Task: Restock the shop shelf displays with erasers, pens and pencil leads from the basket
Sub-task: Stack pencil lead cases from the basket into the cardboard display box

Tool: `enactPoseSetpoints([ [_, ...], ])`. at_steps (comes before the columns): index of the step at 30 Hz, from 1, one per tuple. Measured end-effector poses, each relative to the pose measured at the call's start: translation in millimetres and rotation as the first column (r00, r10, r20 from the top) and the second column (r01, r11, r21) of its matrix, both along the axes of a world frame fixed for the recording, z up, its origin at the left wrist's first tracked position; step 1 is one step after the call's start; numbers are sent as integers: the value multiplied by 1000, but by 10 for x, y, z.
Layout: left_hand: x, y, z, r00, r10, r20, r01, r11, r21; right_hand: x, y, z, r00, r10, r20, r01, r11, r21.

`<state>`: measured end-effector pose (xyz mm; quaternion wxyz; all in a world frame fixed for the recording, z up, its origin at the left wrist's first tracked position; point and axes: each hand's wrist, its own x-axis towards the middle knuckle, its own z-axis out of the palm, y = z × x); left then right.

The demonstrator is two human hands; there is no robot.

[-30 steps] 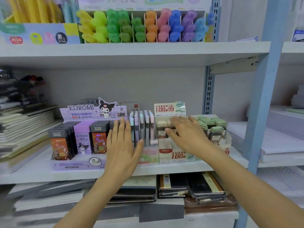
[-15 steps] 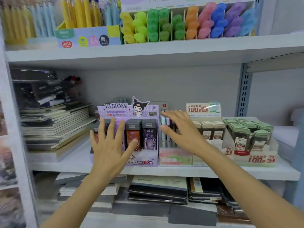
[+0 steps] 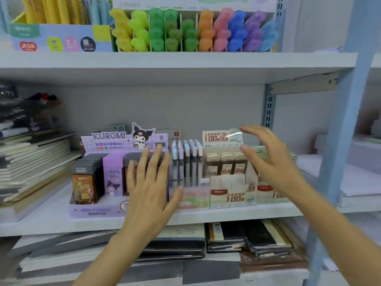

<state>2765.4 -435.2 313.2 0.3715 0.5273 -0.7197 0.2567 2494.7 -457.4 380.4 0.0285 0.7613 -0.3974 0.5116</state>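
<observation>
Head view. Likely squaring the Kuromi display [image 3: 97, 210] on the middle shelf [image 3: 41, 223]: keeping the left hand [image 3: 148, 193] flat, splayed, gripping nothing; pressing low on the box, not tipping the lead cases [image 3: 112, 178]. Skipping the pen rack [image 3: 186, 162]. Hovering the right hand [image 3: 272, 162], loosely curved and empty, by the beige lead box [image 3: 226, 193]. Not seeing the basket. Against half a second earlier: shifting both hands rightward, moving the right one off the pen rack.

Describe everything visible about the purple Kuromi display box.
The Kuromi display box is lilac cardboard, standing upright on the white shelf. Its raised back card shows the name and a cartoon figure. Rows of dark and purple cases fill it. The left hand, fingers spread, covers its right part; contact is unclear.
</observation>
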Motion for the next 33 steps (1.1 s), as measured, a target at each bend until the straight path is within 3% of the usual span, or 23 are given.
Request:
enactPoseSetpoints([
  [3, -468, -28, 34, 993, -106, 60, 106, 994, 4, -582, 74, -89, 989, -134, 68, 135, 991, -12],
  [6, -846, -91, 36, 981, -177, 85, 173, 984, 52, -919, 94, -238, 987, -157, 28, 155, 986, 63],
  [8, -1013, -142, 34, 975, -198, 100, 190, 978, 89, -974, 60, -313, 991, -129, -39, 133, 982, 135],
  [11, -1289, -223, 63, 966, -223, 132, 210, 972, 103, -1068, 2, -322, 989, -88, -120, 100, 990, 102],
  [21, -1646, -401, 181, 937, -309, 165, 281, 945, 169, -1143, -106, -127, 988, 69, -140, -48, 988, 145],
  [23, -1655, -413, 193, 931, -332, 149, 307, 936, 171, -1218, -29, 19, 991, 65, -121, -58, 996, 66],
  [28, -1649, -428, 204, 924, -357, 134, 336, 929, 158, -1279, 27, 374, 994, -6, 111, 32, 972, -233],
  [33, -1642, -426, 217, 918, -377, 123, 356, 920, 164, -1117, -297, 424, 974, -141, 179, 185, 948, -259],
])
